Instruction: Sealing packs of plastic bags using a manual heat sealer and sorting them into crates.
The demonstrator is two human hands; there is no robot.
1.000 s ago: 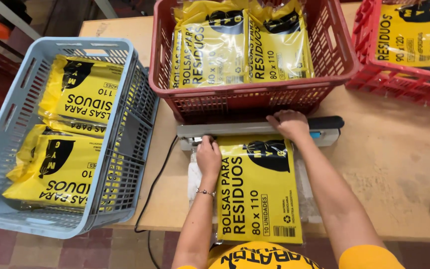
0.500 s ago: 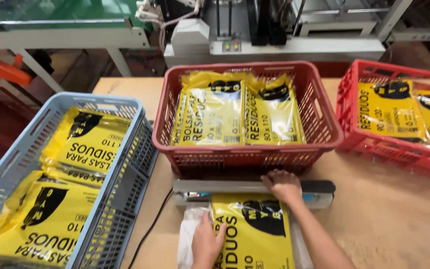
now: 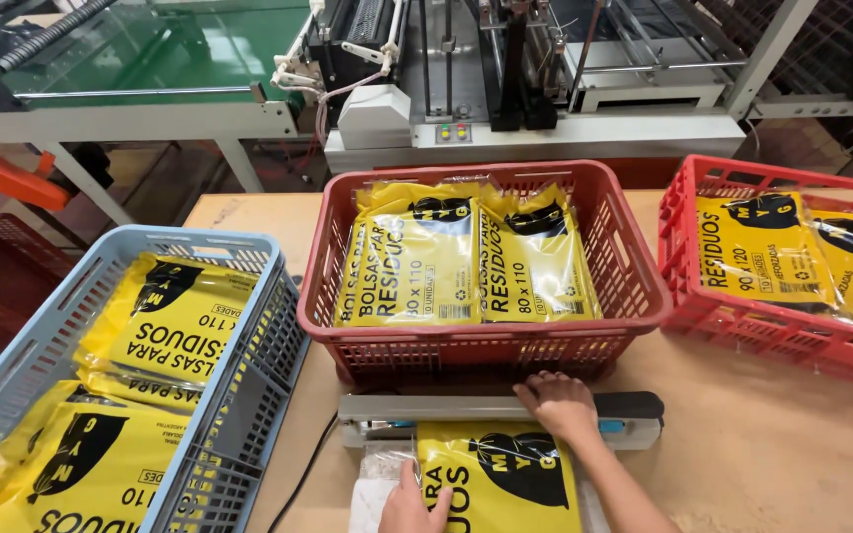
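sealing step: right hand (image 3: pixel 560 405) pressing flat on grey bar heat sealer (image 3: pixel 466 408); left hand (image 3: pixel 412 503), fingers spread, steadying yellow printed plastic packet (image 3: pixel 496 484); next calls for lifting bar.

A wooden table (image 3: pixel 792 444) fills the foreground, pale and bare in patches. Beyond its far edge stands a grey machine (image 3: pixel 505 89) with rollers, rods, cables and a small panel of 3 coloured buttons. Left of it runs a green conveyor (image 3: pixel 150 49) on a white frame (image 3: pixel 130 118) with slanted legs. An orange part (image 3: pixel 2 178) juts in at far left, another at the top right corner. The floor (image 3: pixel 150 188) under the frame is brownish and dim. Light is even, with soft shadows.
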